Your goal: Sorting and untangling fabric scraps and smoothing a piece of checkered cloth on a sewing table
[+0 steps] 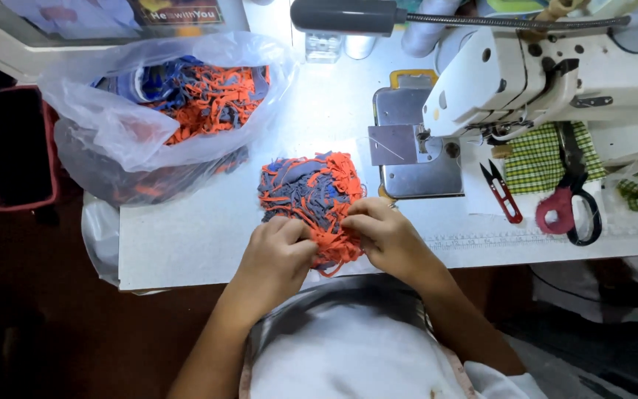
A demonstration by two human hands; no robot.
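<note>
Both hands in a heap of orange and grey fabric strips (310, 193) on the white desk (201, 236), beside the sewing machine (511, 81). Left hand (278, 251) and right hand (387, 235) pinched shut on strips. Best teased apart gently, 1 strip at once.

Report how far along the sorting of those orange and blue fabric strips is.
Done: nothing clearly finished shows; no separated strips lie apart on the table. In hand: the left hand and right hand both pick at the small pile of strips beside the sewing machine. Left: that tangled pile, plus the plastic bag, which holds many more strips.
</note>
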